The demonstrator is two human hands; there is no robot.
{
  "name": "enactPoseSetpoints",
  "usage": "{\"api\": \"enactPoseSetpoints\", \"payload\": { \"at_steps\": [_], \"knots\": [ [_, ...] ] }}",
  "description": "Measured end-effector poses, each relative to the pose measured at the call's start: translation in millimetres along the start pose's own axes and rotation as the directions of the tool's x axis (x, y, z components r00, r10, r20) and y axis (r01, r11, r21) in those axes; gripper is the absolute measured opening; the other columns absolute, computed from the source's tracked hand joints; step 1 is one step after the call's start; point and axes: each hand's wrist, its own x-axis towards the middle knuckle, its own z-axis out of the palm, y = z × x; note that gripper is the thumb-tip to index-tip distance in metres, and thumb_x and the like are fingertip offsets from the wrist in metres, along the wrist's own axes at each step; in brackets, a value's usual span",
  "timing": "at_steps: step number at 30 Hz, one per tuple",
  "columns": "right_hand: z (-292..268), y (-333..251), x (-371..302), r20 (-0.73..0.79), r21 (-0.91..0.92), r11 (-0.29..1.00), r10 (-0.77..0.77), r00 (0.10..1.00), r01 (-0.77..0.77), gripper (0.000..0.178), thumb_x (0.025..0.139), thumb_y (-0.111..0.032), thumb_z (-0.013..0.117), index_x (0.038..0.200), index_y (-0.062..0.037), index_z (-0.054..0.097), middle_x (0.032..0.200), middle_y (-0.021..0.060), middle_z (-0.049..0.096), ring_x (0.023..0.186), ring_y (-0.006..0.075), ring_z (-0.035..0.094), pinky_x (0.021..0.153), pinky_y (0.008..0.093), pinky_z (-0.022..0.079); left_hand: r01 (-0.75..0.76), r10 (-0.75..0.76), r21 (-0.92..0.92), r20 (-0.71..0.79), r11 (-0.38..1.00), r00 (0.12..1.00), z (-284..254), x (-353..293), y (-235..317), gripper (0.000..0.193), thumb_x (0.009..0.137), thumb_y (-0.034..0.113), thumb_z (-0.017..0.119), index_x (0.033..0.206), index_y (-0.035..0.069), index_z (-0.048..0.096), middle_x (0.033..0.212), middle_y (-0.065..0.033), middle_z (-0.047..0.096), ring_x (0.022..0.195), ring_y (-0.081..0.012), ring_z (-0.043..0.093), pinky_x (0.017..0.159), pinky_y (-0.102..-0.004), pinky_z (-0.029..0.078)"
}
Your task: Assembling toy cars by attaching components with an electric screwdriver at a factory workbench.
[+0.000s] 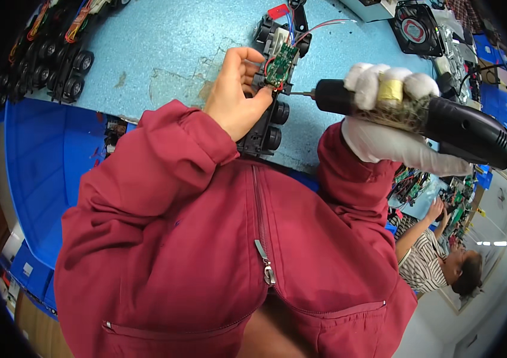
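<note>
A black toy vehicle chassis (257, 132) with several wheels lies on the light-blue worktop in front of me. On it sits a green circuit board (282, 64) with red, blue and other wires at its far end. My left hand (240, 89) is bare and closed on the chassis's left side, its thumb by the board's near end. In a white glove, my right hand (384, 137) wraps round a black electric screwdriver (332, 96). The screwdriver lies sideways, its thin bit pointing left at the chassis, close to the board's near corner; whether it touches anything I cannot tell.
More wheeled chassis (45, 62) with wires stand at the far left. A blue bin (39, 179) is below the worktop's left edge. A black fan (415, 28) and electronic parts crowd the far right. Another person (438, 262) works with small parts at the lower right.
</note>
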Motion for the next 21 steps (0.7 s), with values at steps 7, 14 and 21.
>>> {"api": "enactPoseSetpoints", "payload": {
  "at_steps": [7,14,21],
  "knots": [
    [11.1,16.4,-6.7,-0.180,-0.128,0.992,-0.013,0.984,-0.010,0.098,0.046,-0.096,0.035,0.073,-0.0035,0.053,0.050,0.0070,0.044,0.041,0.0244,0.048,0.044,0.0365,0.037,0.001,-0.001,0.016,-0.014,1.000,1.000,-0.4,-3.3,0.6,0.040,0.077,-0.006,0.058,0.110,0.004,0.038,0.099,-0.0077,0.055,0.089,-0.0109,0.054,0.076,-0.0238,0.043],
    [10.4,25.9,-6.6,-0.281,-0.132,0.990,0.004,0.960,-0.043,0.104,0.047,-0.096,0.034,0.080,0.0006,0.057,0.054,0.0113,0.051,0.042,0.0246,0.048,0.043,0.0368,0.039,0.006,-0.004,0.039,-0.034,0.999,0.999,1.0,-5.7,-0.6,0.039,0.077,-0.005,0.058,0.109,0.003,0.038,0.097,-0.0078,0.056,0.087,-0.0109,0.054,0.076,-0.0246,0.044],
    [22.3,46.8,-2.6,-0.347,-0.382,0.924,-0.129,0.929,-0.014,0.107,0.045,-0.095,0.037,0.080,0.0048,0.056,0.055,0.0136,0.052,0.040,0.0248,0.047,0.041,0.0343,0.040,-0.040,0.040,0.001,-0.054,0.999,0.998,4.5,-2.9,-2.7,0.040,0.076,-0.005,0.058,0.110,0.002,0.037,0.097,-0.0081,0.055,0.084,-0.0107,0.054,0.074,-0.0239,0.044]
  ]
}}
